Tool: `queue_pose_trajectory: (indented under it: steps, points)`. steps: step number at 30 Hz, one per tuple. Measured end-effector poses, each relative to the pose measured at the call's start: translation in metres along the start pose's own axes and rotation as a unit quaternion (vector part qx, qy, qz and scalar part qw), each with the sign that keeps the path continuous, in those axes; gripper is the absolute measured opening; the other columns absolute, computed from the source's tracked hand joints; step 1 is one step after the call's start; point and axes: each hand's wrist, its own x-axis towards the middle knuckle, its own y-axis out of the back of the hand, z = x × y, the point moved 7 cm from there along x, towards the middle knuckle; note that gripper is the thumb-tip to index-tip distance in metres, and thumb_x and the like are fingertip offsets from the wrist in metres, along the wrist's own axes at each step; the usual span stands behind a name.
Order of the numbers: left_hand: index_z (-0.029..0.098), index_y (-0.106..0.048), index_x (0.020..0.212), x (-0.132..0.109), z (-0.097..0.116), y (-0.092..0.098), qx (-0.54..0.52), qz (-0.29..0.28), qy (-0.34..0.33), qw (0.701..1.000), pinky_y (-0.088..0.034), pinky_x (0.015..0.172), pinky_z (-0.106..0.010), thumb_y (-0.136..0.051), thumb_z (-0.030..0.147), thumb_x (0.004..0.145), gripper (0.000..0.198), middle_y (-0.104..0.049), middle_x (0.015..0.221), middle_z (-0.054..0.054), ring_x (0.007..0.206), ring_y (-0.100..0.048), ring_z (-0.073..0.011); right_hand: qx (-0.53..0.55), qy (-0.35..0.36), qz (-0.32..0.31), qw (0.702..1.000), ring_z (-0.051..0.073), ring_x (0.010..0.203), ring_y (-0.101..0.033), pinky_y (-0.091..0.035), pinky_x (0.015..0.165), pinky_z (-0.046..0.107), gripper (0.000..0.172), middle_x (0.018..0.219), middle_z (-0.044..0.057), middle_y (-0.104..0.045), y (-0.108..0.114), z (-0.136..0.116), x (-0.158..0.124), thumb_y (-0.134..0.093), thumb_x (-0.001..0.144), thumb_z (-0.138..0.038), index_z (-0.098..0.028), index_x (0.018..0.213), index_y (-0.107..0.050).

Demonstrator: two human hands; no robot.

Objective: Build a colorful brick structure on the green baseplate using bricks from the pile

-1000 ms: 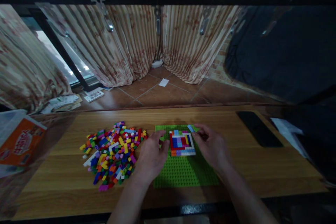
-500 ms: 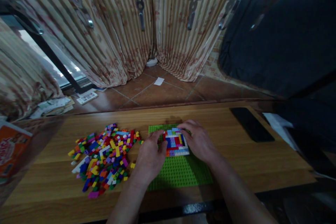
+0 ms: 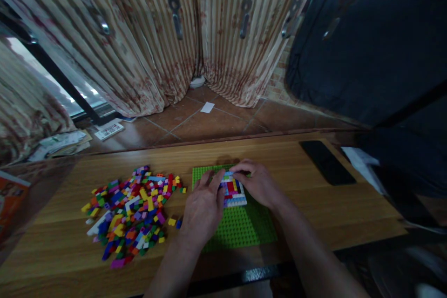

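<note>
Here, the brickwork [image 3: 234, 189] lies between left grip [image 3: 203, 206] and right grip [image 3: 257, 184].

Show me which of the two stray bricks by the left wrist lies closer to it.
The blue brick, right beside the left hand; the yellow brick lies farther off, towards the pile.

The hands [image 3: 202, 207] hide the brick panel [image 3: 236, 190] — partly.
</note>
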Motion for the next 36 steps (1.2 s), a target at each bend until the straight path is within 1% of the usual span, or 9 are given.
queue_pose_trajectory:
  steps: [3, 5, 8, 11, 14, 21, 27, 32, 36]
  points:
    - [0.021, -0.051, 0.139, 0.0, 0.001, -0.001, 0.032, -0.003, 0.0, 0.999, -0.044, 0.107, -0.043, -0.039, 0.027, 0.097, 0.044, -0.054, 0.139, -0.012, 0.123, -0.056, -0.0254, 0.033, -0.029, -0.012, 0.999, 0.019, 0.089, -0.067, -0.05, 0.085, 0.036, 0.019, 0.097, 0.004, -0.075, 0.001, 0.01, 0.0, -0.06, 0.084, -0.026, -0.022, 0.096, -0.075]
    - [0.02, -0.051, 0.14, 0.0, 0.002, -0.001, 0.041, -0.002, -0.001, 0.999, -0.044, 0.107, -0.043, -0.038, 0.028, 0.098, 0.045, -0.054, 0.139, -0.013, 0.123, -0.056, -0.0259, 0.065, -0.046, -0.018, 0.997, 0.02, 0.089, -0.068, -0.051, 0.084, 0.036, 0.027, 0.097, 0.006, -0.076, 0.001, 0.017, 0.0, -0.054, 0.089, -0.035, -0.021, 0.099, -0.074]
    - [0.02, -0.051, 0.14, 0.001, 0.003, -0.001, 0.046, -0.004, -0.001, 0.999, -0.045, 0.106, -0.042, -0.037, 0.027, 0.098, 0.045, -0.055, 0.139, -0.013, 0.122, -0.056, -0.0258, 0.095, -0.064, -0.002, 0.993, 0.02, 0.087, -0.069, -0.051, 0.081, 0.035, 0.04, 0.092, 0.006, -0.076, 0.004, 0.025, 0.001, -0.043, 0.094, -0.043, -0.019, 0.094, -0.075]
    - [0.02, -0.051, 0.14, 0.001, 0.004, 0.0, 0.05, -0.007, 0.001, 0.999, -0.046, 0.105, -0.042, -0.038, 0.027, 0.098, 0.045, -0.055, 0.138, -0.012, 0.122, -0.056, -0.0259, 0.076, -0.085, -0.017, 0.993, 0.02, 0.079, -0.068, -0.05, 0.072, 0.032, 0.04, 0.082, 0.004, -0.075, 0.0, 0.028, 0.0, -0.048, 0.091, -0.048, -0.019, 0.088, -0.076]
    - [0.02, -0.05, 0.14, 0.0, 0.005, 0.0, 0.052, -0.009, -0.001, 0.999, -0.046, 0.105, -0.042, -0.038, 0.027, 0.098, 0.045, -0.055, 0.137, -0.012, 0.121, -0.057, -0.0261, 0.053, -0.095, -0.022, 0.994, 0.019, 0.072, -0.065, -0.047, 0.066, 0.03, 0.037, 0.076, 0.003, -0.074, -0.003, 0.026, -0.001, -0.053, 0.088, -0.047, -0.018, 0.086, -0.076]
    - [0.022, -0.049, 0.141, 0.0, 0.004, -0.001, 0.06, -0.007, 0.002, 0.998, -0.048, 0.102, -0.042, -0.039, 0.028, 0.098, 0.045, -0.055, 0.138, -0.011, 0.12, -0.057, -0.0268, 0.078, -0.097, -0.015, 0.992, 0.02, 0.072, -0.065, -0.048, 0.067, 0.031, 0.035, 0.074, 0.003, -0.073, -0.004, 0.027, -0.001, -0.055, 0.087, -0.045, -0.019, 0.082, -0.077]
    - [0.021, -0.048, 0.14, -0.004, 0.006, 0.0, 0.044, 0.011, -0.017, 0.999, -0.048, 0.102, -0.04, -0.041, 0.027, 0.097, 0.044, -0.057, 0.134, -0.011, 0.117, -0.059, -0.0248, 0.09, -0.067, -0.042, 0.993, 0.021, 0.08, -0.068, -0.05, 0.073, 0.032, 0.029, 0.088, 0.003, -0.076, -0.008, 0.024, -0.004, -0.062, 0.082, -0.045, -0.022, 0.093, -0.076]
    - [0.02, -0.048, 0.14, -0.007, 0.005, 0.001, -0.008, 0.025, 0.0, 1.0, -0.046, 0.105, -0.041, -0.044, 0.026, 0.095, 0.046, -0.055, 0.137, -0.012, 0.12, -0.057, -0.0253, 0.077, -0.058, -0.001, 0.995, 0.022, 0.079, -0.068, -0.052, 0.074, 0.034, 0.026, 0.086, 0.003, -0.076, -0.004, 0.025, -0.004, -0.064, 0.08, -0.043, -0.023, 0.089, -0.077]
    - [0.017, -0.052, 0.136, -0.004, -0.013, 0.019, -0.056, 0.058, 0.048, 0.996, -0.05, 0.1, -0.037, -0.047, 0.02, 0.092, 0.045, -0.058, 0.134, -0.012, 0.114, -0.061, -0.0231, 0.088, -0.069, 0.039, 0.993, 0.022, 0.079, -0.069, -0.053, 0.072, 0.034, 0.028, 0.087, 0.004, -0.077, 0.002, 0.027, -0.003, -0.064, 0.08, -0.045, -0.022, 0.089, -0.077]
